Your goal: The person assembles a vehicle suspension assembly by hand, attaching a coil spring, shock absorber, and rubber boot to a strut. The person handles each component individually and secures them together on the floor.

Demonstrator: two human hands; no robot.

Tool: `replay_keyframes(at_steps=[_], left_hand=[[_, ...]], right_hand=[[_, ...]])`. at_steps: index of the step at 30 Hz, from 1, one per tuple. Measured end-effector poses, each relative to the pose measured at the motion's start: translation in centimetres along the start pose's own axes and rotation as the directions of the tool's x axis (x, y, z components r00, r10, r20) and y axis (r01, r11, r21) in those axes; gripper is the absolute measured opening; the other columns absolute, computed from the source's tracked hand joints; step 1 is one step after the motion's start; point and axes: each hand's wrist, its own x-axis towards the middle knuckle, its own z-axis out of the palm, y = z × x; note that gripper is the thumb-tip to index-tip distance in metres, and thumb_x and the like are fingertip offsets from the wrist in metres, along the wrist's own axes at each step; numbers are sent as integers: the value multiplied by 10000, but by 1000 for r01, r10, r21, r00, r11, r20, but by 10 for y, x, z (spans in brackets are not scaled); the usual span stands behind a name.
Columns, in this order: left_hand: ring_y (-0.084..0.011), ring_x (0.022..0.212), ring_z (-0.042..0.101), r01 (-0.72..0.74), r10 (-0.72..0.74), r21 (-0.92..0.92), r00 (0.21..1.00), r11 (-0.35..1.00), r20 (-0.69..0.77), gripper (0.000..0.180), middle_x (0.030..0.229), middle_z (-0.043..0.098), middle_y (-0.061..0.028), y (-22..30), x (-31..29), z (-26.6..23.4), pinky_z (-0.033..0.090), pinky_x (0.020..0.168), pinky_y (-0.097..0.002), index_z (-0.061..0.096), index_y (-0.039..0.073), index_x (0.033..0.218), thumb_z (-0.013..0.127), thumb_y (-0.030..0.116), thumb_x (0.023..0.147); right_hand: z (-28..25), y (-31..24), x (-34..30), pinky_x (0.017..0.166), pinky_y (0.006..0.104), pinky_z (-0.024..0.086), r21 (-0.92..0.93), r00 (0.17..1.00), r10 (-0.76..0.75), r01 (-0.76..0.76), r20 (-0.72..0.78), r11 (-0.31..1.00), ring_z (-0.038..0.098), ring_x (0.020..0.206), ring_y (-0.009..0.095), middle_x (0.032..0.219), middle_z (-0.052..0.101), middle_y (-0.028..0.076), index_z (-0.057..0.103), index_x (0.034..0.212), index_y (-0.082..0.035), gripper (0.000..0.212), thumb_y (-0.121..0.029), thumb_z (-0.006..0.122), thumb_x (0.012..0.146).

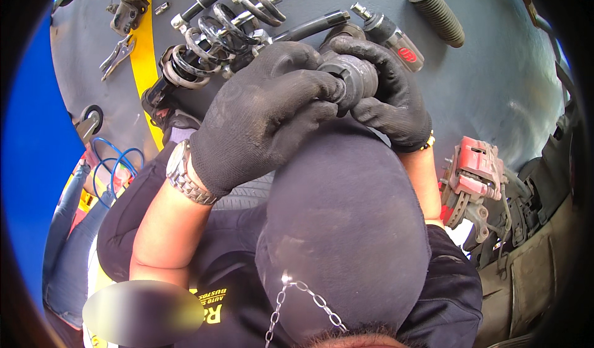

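Grip: left hand (260,103) and right hand (398,91), gloved, both closed on the round black part (361,77).
Round black part: right of the coil-spring strut (211,50), seemingly unattached.
Air wrench: unheld, right of strut.
Ribbed boot (437,15): loose, farther right of strut.
Progress: judged partway; boot off strut; remaining steps undeterminable.

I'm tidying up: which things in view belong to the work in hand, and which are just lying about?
Likely part of the work:
dark round part, held in left hand and right hand
coil-spring strut, near the left hand
power wrench
corrugated boot

Seemingly just lying about:
locking pliers
red brake caliper, at right
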Motion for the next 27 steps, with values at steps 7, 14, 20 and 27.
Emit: replay_keyframes(at_steps=[7,14,20,27], left_hand=[[-343,969,685,80,-83,-55,996,995,-42,196,1060,683,-177,5,0,4,546,850,-400,714,24,1059,745,74,872],[-364,885,693,207,-216,-130,975,970,-58,192,946,700,-169,4,-7,20,554,764,-417,730,59,1089,704,134,914],[-373,887,696,192,-193,33,980,981,54,317,932,710,-172,8,-3,19,561,772,-457,695,107,1234,654,209,937],[-419,856,696,282,-312,133,870,950,383,514,914,713,-213,1,19,5,555,756,-524,560,125,1402,565,166,890]], right_hand=[[4,-5,3,1013,354,526,68,999,38,-39,7,997,638,1164,206,1310,619,132,529,1432,64,737,-285,846,866],[-4,-13,4,968,326,522,-155,999,28,-30,-14,987,642,1105,177,1227,640,95,554,1399,61,720,-345,831,873],[-4,6,-7,973,311,512,20,992,79,-77,-96,997,618,1121,167,1269,625,101,558,1392,30,692,-448,744,928],[-15,12,10,935,309,545,15,972,80,-78,-219,997,642,1058,145,1187,650,61,583,1343,-17,576,-241,816,866]])
